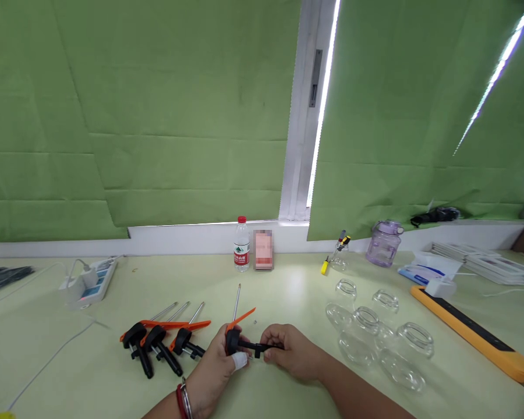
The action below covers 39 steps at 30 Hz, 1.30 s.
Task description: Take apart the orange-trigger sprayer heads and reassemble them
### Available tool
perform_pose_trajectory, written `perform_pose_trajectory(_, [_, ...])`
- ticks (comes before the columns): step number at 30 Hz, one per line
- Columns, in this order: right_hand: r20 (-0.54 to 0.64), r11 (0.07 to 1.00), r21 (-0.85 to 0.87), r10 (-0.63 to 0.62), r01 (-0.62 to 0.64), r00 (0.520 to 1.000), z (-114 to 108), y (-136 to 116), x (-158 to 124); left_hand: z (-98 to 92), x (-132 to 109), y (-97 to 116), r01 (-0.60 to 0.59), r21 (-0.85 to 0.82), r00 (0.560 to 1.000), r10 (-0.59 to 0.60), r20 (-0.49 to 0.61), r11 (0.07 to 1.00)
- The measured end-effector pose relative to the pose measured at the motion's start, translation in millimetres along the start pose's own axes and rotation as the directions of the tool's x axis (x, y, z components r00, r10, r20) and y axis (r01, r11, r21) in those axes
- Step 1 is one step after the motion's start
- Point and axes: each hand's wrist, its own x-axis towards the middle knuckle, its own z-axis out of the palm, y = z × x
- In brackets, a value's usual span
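Observation:
My left hand (218, 361) is wrapped round the round black cap of a black pump head (233, 342), which has an orange lever (242, 318) and a thin metal tube pointing away from me. White tape or bandage covers one of its fingers. My right hand (290, 349) is closed on the black arm at the right end of the same piece; its fingertips partly hide that end. Left of my hands lie several similar black pump heads (157, 337) with orange levers and metal tubes. A tiny dark part (255, 322) rests on the table just beyond my hands.
Several clear bottles (367, 340) stand or lie at the right. Behind are a water bottle (241, 253), a blurred-out upright card (263, 250), screwdrivers in a clear jar (340, 256) and a purple jug (384, 243). A power strip (98, 282) and an orange bar (471, 331) flank them.

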Motion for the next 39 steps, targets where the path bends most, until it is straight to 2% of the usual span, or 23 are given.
perform_pose_trajectory(8, [0.021, 0.997, 0.062, 0.039, -0.040, 0.999, 4.3, 0.3, 0.3, 1.0, -1.3, 2.7, -0.012, 0.028, 1.000, 0.012, -0.001, 1.000])
perform_pose_trajectory(18, [0.014, 0.994, 0.104, 0.027, -0.028, 1.000, 10.3, -0.3, -1.7, 0.6, -0.8, 0.9, -0.035, 0.065, 0.999, 0.036, -0.007, 0.997])
perform_pose_trajectory(39, [-0.053, 1.000, 0.016, -0.019, 0.020, 0.998, 19.0, 1.4, -1.3, 0.9, -3.5, -1.0, -0.051, 0.095, 0.999, 0.052, -0.011, 0.994])
